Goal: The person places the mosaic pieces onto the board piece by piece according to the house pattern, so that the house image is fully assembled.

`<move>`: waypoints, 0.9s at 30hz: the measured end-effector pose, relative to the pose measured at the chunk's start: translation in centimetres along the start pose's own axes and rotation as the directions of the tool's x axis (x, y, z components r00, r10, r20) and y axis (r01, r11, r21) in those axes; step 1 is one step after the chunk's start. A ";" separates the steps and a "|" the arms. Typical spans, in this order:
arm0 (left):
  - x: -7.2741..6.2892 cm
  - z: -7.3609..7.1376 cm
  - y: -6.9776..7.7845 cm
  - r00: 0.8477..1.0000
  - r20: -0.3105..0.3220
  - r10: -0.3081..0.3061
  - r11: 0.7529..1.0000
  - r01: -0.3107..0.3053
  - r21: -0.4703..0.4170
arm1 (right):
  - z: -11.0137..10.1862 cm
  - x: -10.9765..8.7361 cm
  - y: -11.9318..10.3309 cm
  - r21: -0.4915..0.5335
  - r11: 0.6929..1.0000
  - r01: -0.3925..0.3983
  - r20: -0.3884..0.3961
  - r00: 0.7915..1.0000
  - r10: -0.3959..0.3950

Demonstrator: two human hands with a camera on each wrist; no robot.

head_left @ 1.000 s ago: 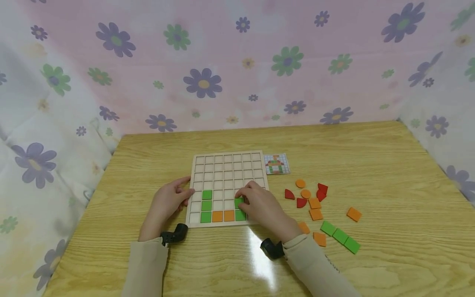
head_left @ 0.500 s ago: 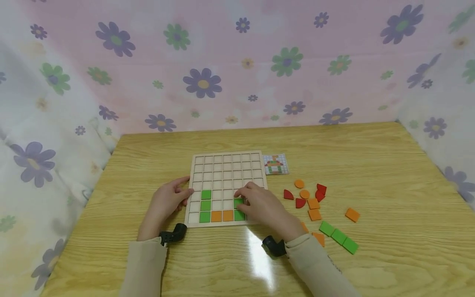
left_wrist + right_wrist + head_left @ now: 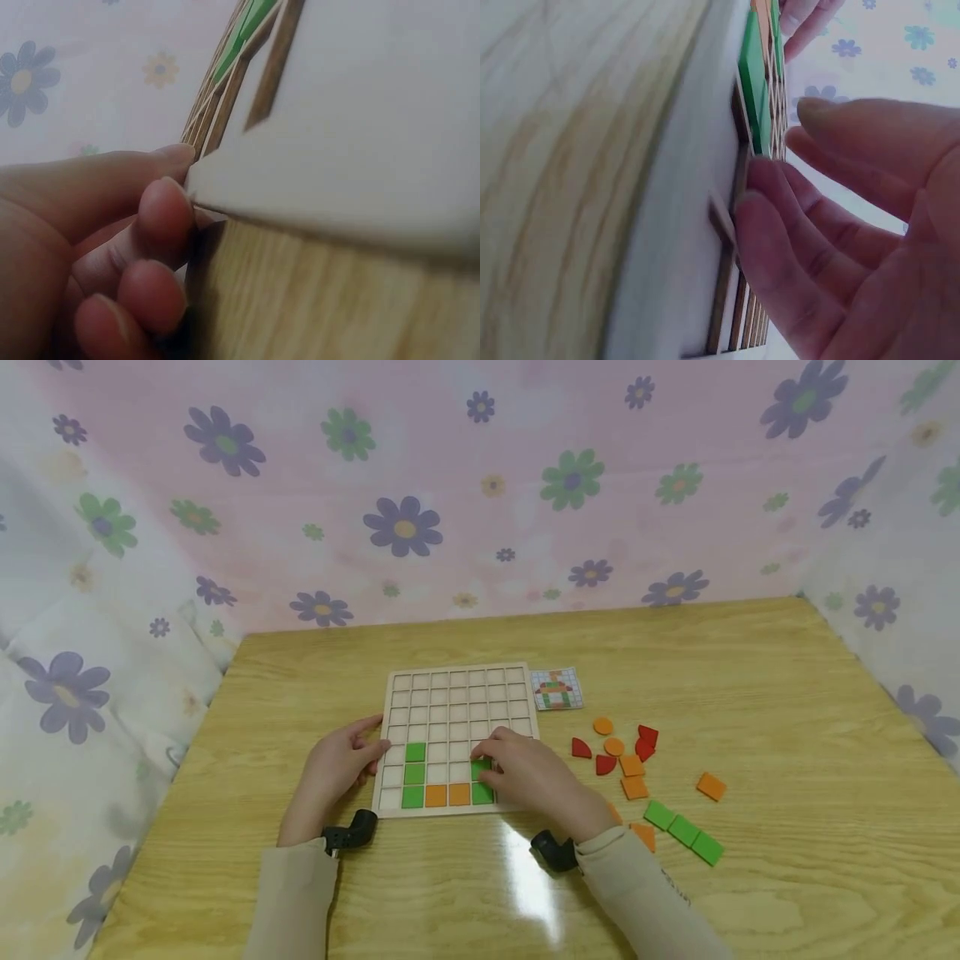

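left hand (image 3: 336, 768) with fingers pinching the edge of a grid board (image 3: 439, 732), right hand (image 3: 528, 775) with fingers bent, parted, gripping nothing, green tile (image 3: 478, 769) just under them, loose green tiles (image 3: 683, 831) to their right

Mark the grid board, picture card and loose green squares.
Grid board (image 3: 458, 732), head view: bare middle cell.
Picture card (image 3: 557, 688), head view: middle of its printed design.
Loose green squares (image 3: 683, 831), head view: middle square's top face.
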State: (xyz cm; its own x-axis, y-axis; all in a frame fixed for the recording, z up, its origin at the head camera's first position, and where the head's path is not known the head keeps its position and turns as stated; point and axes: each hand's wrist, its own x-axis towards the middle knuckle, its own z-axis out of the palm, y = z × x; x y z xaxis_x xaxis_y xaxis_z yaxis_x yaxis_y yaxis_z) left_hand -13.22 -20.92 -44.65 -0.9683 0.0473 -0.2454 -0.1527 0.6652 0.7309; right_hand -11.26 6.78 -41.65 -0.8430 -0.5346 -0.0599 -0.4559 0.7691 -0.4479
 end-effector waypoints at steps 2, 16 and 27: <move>0.0 0.0 0.0 1.000 -0.003 0.006 1.000 -0.006 0.000 | -0.1 0.1 0.1 0.005 1.000 0.006 0.003 1.000 -0.006; 0.2 0.3 0.2 1.000 -0.011 0.015 1.000 -0.015 0.010 | -2.2 -1.0 1.8 0.124 0.992 -0.006 -0.033 0.999 0.010; 0.1 0.1 -0.1 1.000 -0.015 -0.005 1.000 0.005 -0.003 | -3.1 -5.7 4.9 0.177 0.983 -0.040 -0.046 0.998 0.049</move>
State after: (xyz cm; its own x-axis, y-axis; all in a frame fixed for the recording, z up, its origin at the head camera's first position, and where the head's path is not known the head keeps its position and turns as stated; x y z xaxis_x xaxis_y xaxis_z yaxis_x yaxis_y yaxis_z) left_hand -13.31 -20.91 -44.87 -0.9704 0.0330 -0.2392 -0.1578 0.6630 0.7318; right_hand -9.51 14.66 -40.73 -0.8765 -0.4796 -0.0405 -0.3641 0.7158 -0.5958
